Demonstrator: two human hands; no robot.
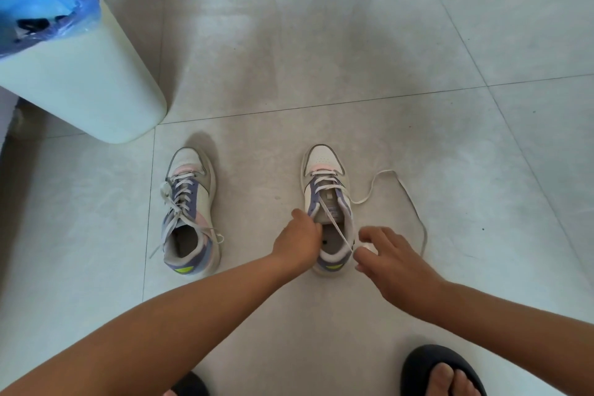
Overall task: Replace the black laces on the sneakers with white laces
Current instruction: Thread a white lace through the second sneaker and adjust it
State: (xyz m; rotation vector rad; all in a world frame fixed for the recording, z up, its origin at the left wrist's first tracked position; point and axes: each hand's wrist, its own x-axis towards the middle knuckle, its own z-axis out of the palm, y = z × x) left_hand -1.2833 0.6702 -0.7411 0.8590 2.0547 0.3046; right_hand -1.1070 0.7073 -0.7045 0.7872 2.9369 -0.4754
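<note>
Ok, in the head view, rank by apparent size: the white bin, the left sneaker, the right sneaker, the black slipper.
1. white bin
2. left sneaker and right sneaker: alike
3. black slipper: cropped and nearer the camera, so unsure.

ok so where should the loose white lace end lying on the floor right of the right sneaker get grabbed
Pinch the loose lace near its tip, close by the heel of the right sneaker, coming from above with the right hand. It lies flat on the floor tiles in an open loop, so only a top-down pinch fits.
</note>
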